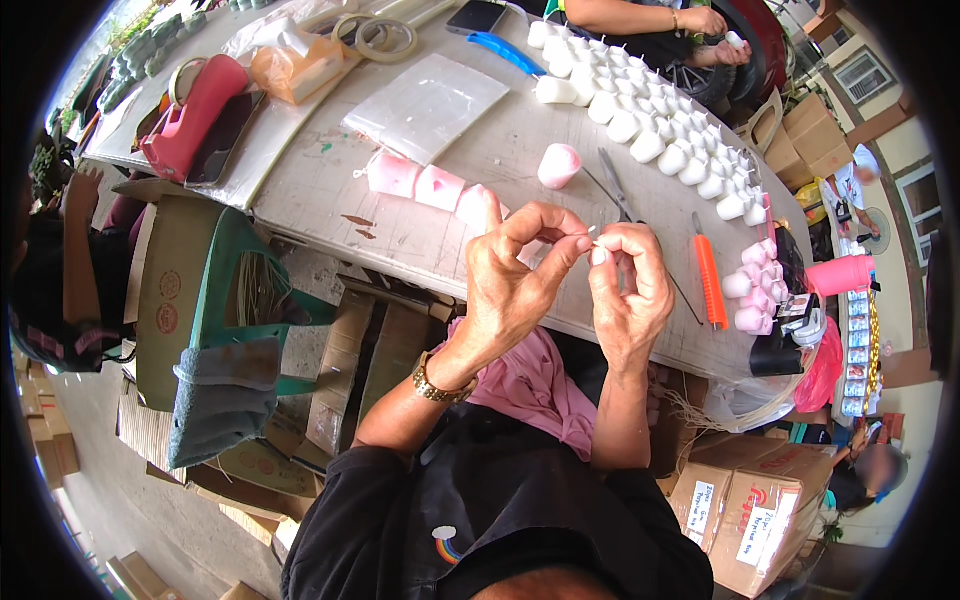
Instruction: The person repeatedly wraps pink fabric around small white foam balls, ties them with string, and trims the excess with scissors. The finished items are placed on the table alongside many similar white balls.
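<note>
Both hands meet over the near edge of the table (420, 230), a pale, scuffed board with a few rust-coloured stains. The left hand (515, 280) pinches one end of a thin whitish thread (590, 235) between thumb and forefinger; the right hand (630, 285), fingers curled tight, nips the other end. The thread is very short and fine, and its long axis runs roughly 9 to 3 o'clock between the fingertips.

At 12 o'clock from the hands lies a stubby pink candle (558, 165), waxy and cylindrical. Steel scissors (617, 190) lie just at 1 o'clock, their blades pointing to 11. At 3 o'clock lies an orange utility knife (709, 280), its long axis 12 to 6. Rows of smooth white candles (650, 120) fill the table at 1 o'clock.
</note>
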### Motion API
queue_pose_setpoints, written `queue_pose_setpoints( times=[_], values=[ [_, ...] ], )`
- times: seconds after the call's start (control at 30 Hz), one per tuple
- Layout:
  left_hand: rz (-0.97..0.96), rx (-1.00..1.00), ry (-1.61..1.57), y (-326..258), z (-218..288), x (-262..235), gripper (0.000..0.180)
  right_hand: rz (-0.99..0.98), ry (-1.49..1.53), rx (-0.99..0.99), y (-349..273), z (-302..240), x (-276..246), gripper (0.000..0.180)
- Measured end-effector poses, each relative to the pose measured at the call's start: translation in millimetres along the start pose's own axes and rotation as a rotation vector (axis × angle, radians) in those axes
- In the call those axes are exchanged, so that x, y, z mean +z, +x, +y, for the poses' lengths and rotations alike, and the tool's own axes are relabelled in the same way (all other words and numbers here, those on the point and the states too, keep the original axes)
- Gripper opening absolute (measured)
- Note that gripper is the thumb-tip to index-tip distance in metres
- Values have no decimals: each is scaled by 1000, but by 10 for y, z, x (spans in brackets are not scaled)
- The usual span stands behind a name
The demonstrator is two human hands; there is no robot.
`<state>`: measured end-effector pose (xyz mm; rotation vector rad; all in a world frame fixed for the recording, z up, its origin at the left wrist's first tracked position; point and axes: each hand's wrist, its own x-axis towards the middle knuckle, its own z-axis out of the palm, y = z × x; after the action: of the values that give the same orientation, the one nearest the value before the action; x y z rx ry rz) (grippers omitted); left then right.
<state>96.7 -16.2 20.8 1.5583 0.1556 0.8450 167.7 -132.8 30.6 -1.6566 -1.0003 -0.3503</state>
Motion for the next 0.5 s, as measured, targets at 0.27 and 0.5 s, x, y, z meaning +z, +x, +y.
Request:
queue_pose_setpoints(
  times=[0.27,0.5],
  values=[
    [-46,36,172,-29,19,-37,12,-8,-9,-56,6,52,6,12],
    [-10,-40,49,-27,18,-1,13,-4,-61,-80,27,39,30,11]
  ],
)
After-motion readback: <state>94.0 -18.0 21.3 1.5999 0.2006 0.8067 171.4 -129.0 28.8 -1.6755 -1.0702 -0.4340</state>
